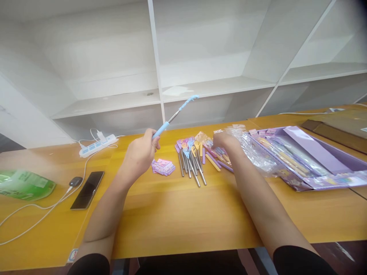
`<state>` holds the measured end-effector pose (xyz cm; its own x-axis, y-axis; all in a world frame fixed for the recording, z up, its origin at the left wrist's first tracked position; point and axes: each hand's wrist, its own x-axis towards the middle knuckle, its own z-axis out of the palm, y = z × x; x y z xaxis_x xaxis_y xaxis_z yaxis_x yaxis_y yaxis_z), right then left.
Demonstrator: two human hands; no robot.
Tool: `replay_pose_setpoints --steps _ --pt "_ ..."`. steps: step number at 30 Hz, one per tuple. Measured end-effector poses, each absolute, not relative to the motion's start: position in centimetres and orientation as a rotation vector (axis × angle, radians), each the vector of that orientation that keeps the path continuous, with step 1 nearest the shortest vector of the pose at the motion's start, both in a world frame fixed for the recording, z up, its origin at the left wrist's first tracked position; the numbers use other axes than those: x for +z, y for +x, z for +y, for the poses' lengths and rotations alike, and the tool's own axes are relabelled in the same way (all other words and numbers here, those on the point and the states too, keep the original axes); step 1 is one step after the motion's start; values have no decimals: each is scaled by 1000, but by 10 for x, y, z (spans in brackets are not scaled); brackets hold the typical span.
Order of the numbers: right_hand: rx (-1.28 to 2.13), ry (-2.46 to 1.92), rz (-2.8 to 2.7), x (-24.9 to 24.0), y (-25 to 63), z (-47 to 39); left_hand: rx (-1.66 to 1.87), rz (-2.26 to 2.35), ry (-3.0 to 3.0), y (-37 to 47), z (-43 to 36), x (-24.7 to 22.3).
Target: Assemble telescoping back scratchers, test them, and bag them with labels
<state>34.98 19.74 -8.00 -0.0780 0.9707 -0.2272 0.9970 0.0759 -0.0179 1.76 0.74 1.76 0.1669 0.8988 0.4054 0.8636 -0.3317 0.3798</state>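
My left hand [145,151] is closed round the light-blue handle of a back scratcher [173,115], which has a metal shaft and a blue claw pointing up and to the right. My right hand [226,141] is blurred, held low over clear plastic bags [252,152]; its fingers are mostly hidden. Between my hands lies a pile of back scratcher claws on metal rods [190,158], in purple, blue and yellow. Several coloured handle tubes [212,162] are beside them. Small printed cards [163,167] form a stack below my left hand.
At the right stands an open purple box [338,151] with packaged pieces inside, and a brown cardboard piece [341,126] behind it. On the left are a power strip [99,146], a phone [87,190], white cables and a green package [27,185]. White shelving [212,89] backs the table.
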Motion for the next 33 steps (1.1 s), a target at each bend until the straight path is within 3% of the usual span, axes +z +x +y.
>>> replay_pose_setpoints --steps 6,10,13,17,24,33 --pt "-273 2072 2282 -24 368 163 916 1720 2313 17 10 14" --pt "-296 2323 2723 12 388 127 1027 1506 2248 19 15 7" --pt "-706 2434 3185 23 391 113 1079 1392 2300 20 20 3" --pt "-1208 2152 3627 26 367 107 991 1376 2267 27 27 -1" --pt "-1835 1584 3775 19 279 72 787 952 1974 47 29 -15" --pt "-1605 1662 4013 10 260 52 678 709 1640 43 23 -13"
